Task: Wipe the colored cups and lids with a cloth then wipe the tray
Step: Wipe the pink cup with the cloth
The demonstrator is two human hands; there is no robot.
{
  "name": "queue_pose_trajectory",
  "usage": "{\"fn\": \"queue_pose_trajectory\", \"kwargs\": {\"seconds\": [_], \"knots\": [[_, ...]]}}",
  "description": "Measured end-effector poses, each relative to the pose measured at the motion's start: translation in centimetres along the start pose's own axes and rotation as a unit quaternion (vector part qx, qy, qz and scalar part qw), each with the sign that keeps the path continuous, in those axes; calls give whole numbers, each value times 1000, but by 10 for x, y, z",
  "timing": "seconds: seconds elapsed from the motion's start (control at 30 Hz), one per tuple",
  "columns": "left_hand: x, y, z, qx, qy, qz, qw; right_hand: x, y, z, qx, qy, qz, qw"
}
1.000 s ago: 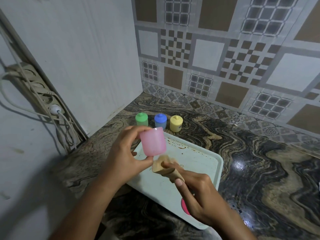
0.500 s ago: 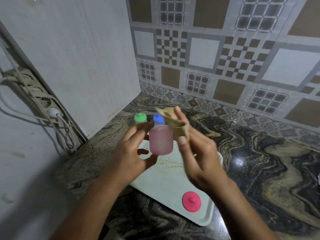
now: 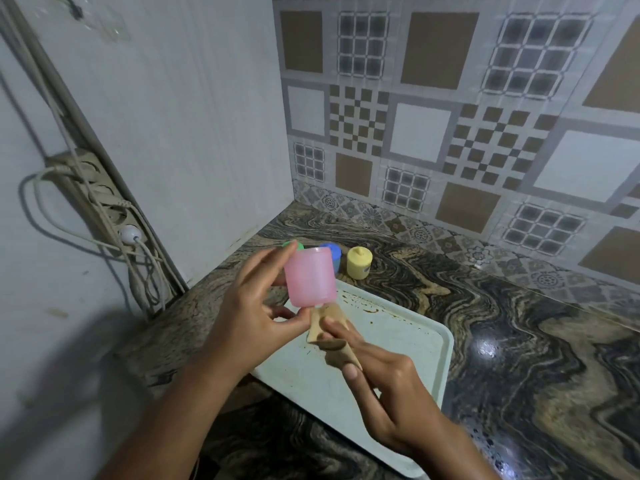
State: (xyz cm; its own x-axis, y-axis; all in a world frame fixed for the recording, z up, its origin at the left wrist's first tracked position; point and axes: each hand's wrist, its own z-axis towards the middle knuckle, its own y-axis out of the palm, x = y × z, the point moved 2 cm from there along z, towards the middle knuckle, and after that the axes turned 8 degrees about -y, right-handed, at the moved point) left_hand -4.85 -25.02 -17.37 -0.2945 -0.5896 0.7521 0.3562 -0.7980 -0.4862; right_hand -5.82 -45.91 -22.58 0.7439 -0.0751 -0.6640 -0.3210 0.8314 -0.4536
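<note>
Pinching the pink cup (image 3: 310, 277) in the fingertips of your left hand (image 3: 249, 306), over the tray (image 3: 398, 341) below, invites a slip. Your right hand (image 3: 391, 386) grips the cloth (image 3: 329, 327) just beneath; a hard push could dislodge the cup.

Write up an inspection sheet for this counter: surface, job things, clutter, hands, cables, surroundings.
Surface: marbled stone counter, glossy; white tray on it, brown stains along its far edge.
Job's things: pink cup held over the tray, cloth at its lower end; green cup, blue cup, yellow cup, lidded, behind the tray.
Clutter: nothing seen.
Hands: left hand holds the pink cup; right hand pinches the cloth.
Cables: power strip on the left wall, white plug in it, cords hanging.
Surroundings: patterned tiles behind.
</note>
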Motion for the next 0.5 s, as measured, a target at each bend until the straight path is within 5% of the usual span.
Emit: {"fn": "queue_pose_trajectory", "kwargs": {"seconds": [0.33, 0.5], "knots": [[-2, -1, -11, -23, -30, -20, 999, -11, -36, 11, 206, 82, 103, 970], [6, 0, -14, -38, -3, 30, 999, -18, -38, 39, 147, 40, -2, 988]]}}
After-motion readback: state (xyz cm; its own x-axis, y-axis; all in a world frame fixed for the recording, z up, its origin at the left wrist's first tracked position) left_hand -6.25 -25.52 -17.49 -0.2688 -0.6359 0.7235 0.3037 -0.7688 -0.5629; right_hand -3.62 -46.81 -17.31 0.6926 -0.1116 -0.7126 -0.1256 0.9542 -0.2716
